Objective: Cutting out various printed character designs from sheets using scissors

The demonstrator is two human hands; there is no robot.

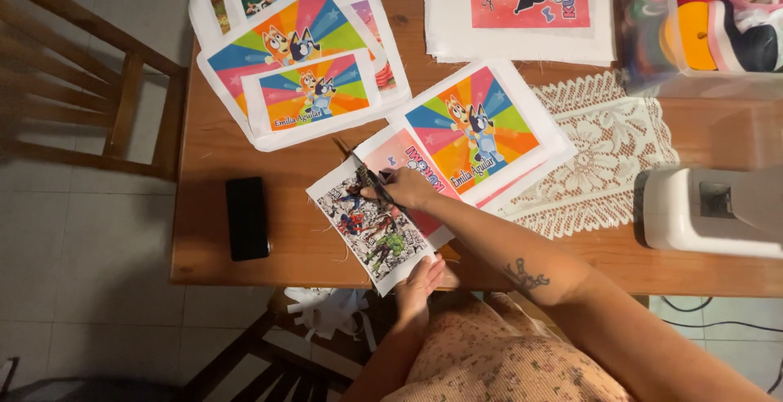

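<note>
My right hand is closed around a pair of black-handled scissors, fingers pinched through the loops, with the blades lying over the top edge of the comic-hero fabric print that sits at the near edge of the wooden table. My left hand comes up from below the table edge and pinches the lower corner of that same print, thumb on top and fingers underneath, so the cloth stays taut and flat while the blades work along the white margin; I hold it half off the table edge, I judge, so my fingers can get under it. The print overlaps a pink cartoon print, which in turn is tucked under a rainbow-striped dog-cartoon print resting partly on a white lace doily. Further back, a loose stack of similar rainbow prints and a pile of white fabric topped by a pink cat-character print sit out of the way, as if sorted by kind. A black phone lies face down to my left, clear of the cutting. A clear plastic bin stands at the far right corner; through its wall I see rolls of ribbon or tape in orange, pink, dark and white, though I cannot tell exactly what each is. A white machine sits at the right edge. Below the table, white fabric scraps lie on a chair seat.
</note>
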